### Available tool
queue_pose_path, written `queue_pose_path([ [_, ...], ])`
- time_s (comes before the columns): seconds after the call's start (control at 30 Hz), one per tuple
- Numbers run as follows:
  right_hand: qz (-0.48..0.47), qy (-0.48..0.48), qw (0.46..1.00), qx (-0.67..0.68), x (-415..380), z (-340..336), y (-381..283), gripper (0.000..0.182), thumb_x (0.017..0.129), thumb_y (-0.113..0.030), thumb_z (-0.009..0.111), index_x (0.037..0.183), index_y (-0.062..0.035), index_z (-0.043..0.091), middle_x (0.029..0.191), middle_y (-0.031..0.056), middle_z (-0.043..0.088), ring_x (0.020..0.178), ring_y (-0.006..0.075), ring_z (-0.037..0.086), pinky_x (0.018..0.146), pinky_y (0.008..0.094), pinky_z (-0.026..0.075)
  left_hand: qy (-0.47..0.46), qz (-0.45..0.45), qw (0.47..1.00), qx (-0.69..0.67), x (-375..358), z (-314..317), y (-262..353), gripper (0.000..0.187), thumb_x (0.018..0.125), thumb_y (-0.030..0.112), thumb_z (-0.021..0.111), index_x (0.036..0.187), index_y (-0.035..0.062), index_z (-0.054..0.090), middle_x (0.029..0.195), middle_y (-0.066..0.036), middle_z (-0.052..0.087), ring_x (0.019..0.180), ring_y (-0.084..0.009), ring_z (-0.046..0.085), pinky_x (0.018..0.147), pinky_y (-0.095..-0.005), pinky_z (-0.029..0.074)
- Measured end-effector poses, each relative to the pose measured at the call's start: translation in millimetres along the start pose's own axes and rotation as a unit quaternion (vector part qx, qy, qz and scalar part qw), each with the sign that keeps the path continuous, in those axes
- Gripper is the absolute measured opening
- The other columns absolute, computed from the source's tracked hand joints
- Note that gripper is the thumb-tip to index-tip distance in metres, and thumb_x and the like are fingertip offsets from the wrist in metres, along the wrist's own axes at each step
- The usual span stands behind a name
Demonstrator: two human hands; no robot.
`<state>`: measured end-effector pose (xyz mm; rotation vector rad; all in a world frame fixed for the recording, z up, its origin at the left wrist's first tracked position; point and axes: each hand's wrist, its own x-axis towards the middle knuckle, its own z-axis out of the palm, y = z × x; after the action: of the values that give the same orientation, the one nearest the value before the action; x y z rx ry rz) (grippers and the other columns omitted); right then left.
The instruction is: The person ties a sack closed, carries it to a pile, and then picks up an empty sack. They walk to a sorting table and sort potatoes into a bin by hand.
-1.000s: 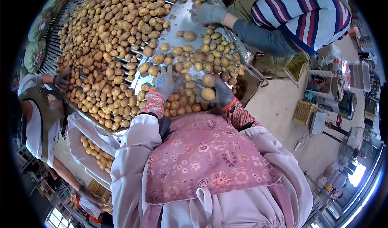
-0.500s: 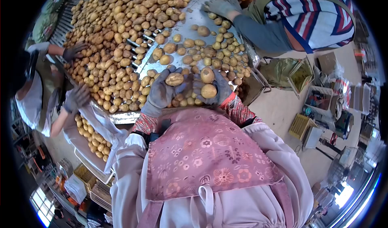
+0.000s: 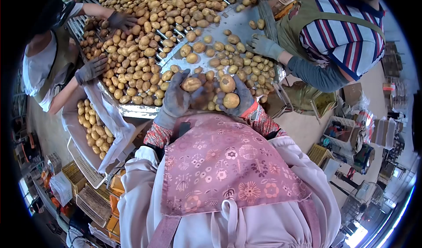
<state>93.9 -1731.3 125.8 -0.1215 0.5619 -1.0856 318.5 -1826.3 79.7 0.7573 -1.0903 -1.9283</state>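
Note:
My left hand [image 3: 176, 97], in a grey glove, holds a potato [image 3: 190, 84] between thumb and fingers, over the near edge of the sorting surface. Close beside it, my right hand [image 3: 239, 97], gloved too, is wrapped round two potatoes, one [image 3: 227, 83] at the top and another [image 3: 231, 100] nearer my body. Between the hands, something brown is blurred. Past them, loose potatoes [image 3: 259, 70] lie on a metal plate [image 3: 215, 31], and a large heap [image 3: 140, 50] spreads to the left.
At the left, a person's gloved hands [image 3: 91, 69] touch the heap. On the right, another person in a striped shirt [image 3: 340, 32] reaches over the metal plate. A lined crate of potatoes [image 3: 94, 131] stands at lower left. A white basket [image 3: 340, 129] is on the floor at right.
The view has shifted slightly. The right-hand person's gloved hand has come down by the small potatoes, and the left-hand person's hands have moved over the heap. My hands keep the same potatoes.

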Motion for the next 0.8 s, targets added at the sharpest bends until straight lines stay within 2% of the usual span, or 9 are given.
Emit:
queue_pose_path([
  [0.07,0.046,-0.050,0.991,0.113,1,-11,5,0.059,0.098,-0.057,0.042,0.130,-0.0078,0.052,0.098,0.0093,0.063,0.089,0.0245,0.062,0.077,0.0360,0.053,0.036,-0.079,0.977,-0.197,-4,-6,-3,0.049,0.101,0.043,0.049,0.135,0.0078,0.046,0.131,-0.015,0.054,0.124,-0.0298,0.053,0.104,-0.0464,0.046],
  [0.13,-0.046,0.082,0.990,-0.108,-5,-1,9,0.056,0.098,-0.049,0.051,0.136,-0.0068,0.049,0.110,0.0118,0.062,0.099,0.0243,0.062,0.079,0.0357,0.055,0.068,-0.156,0.908,-0.384,-13,-5,-3,0.049,0.101,0.042,0.049,0.137,0.0083,0.044,0.129,-0.016,0.055,0.124,-0.0308,0.053,0.104,-0.0454,0.046],
  [0.2,-0.099,0.076,0.971,-0.203,2,-2,9,0.055,0.095,-0.040,0.058,0.137,-0.0056,0.047,0.116,0.0127,0.061,0.105,0.0237,0.060,0.084,0.0358,0.054,-0.021,-0.034,0.994,-0.097,-31,-3,-9,0.047,0.102,0.035,0.048,0.141,0.0088,0.040,0.133,-0.019,0.051,0.125,-0.0320,0.052,0.106,-0.0435,0.045],
  [0.27,-0.150,0.065,0.941,-0.295,7,1,11,0.056,0.093,-0.031,0.065,0.139,-0.0044,0.046,0.122,0.0137,0.059,0.111,0.0230,0.059,0.089,0.0359,0.053,-0.046,-0.111,0.969,-0.215,-32,-2,-3,0.047,0.103,0.025,0.047,0.145,0.0093,0.035,0.142,-0.017,0.044,0.127,-0.0308,0.050,0.107,-0.0420,0.044],
  [0.37,-0.269,0.034,0.747,-0.607,12,32,5,0.065,0.076,-0.010,0.077,0.134,-0.0032,0.051,0.128,0.0141,0.058,0.118,0.0233,0.056,0.101,0.0353,0.045,-0.201,-0.027,0.966,-0.159,-31,38,31,0.058,0.098,0.018,0.058,0.148,0.0042,0.032,0.137,-0.010,0.050,0.123,-0.0219,0.052,0.103,-0.0356,0.045],
  [0.47,-0.311,0.024,0.621,-0.719,15,35,3,0.063,0.074,-0.011,0.077,0.132,-0.0054,0.053,0.129,0.0153,0.059,0.120,0.0296,0.057,0.102,0.0387,0.044,-0.089,-0.164,0.978,-0.089,-26,53,53,0.053,0.093,0.023,0.065,0.138,0.0037,0.044,0.120,-0.007,0.058,0.103,-0.0145,0.060,0.081,-0.0255,0.052],
  [0.5,-0.289,0.026,0.678,-0.676,17,34,6,0.064,0.071,-0.010,0.078,0.131,-0.0072,0.055,0.130,0.0168,0.058,0.121,0.0347,0.055,0.103,0.0415,0.044,-0.090,-0.144,0.985,-0.037,-27,53,59,0.048,0.092,0.023,0.067,0.132,0.0023,0.050,0.114,-0.003,0.060,0.096,-0.0082,0.060,0.076,-0.0205,0.051],
  [0.63,-0.274,-0.029,0.652,-0.707,19,39,1,0.066,0.069,-0.010,0.079,0.130,-0.0068,0.055,0.131,0.0169,0.058,0.120,0.0341,0.056,0.102,0.0424,0.044,-0.118,-0.084,0.988,0.063,-34,58,69,0.049,0.091,0.022,0.068,0.132,0.0017,0.050,0.111,-0.002,0.061,0.096,-0.0110,0.060,0.078,-0.0228,0.052],
  [0.8,-0.377,-0.002,0.532,-0.758,11,51,6,0.066,0.067,-0.013,0.081,0.128,-0.0072,0.057,0.125,0.0167,0.061,0.114,0.0351,0.059,0.099,0.0425,0.046,-0.037,0.055,0.911,0.406,-35,44,57,0.049,0.080,0.023,0.079,0.119,0.0000,0.060,0.107,-0.012,0.066,0.095,-0.0185,0.063,0.082,-0.0329,0.051],
])
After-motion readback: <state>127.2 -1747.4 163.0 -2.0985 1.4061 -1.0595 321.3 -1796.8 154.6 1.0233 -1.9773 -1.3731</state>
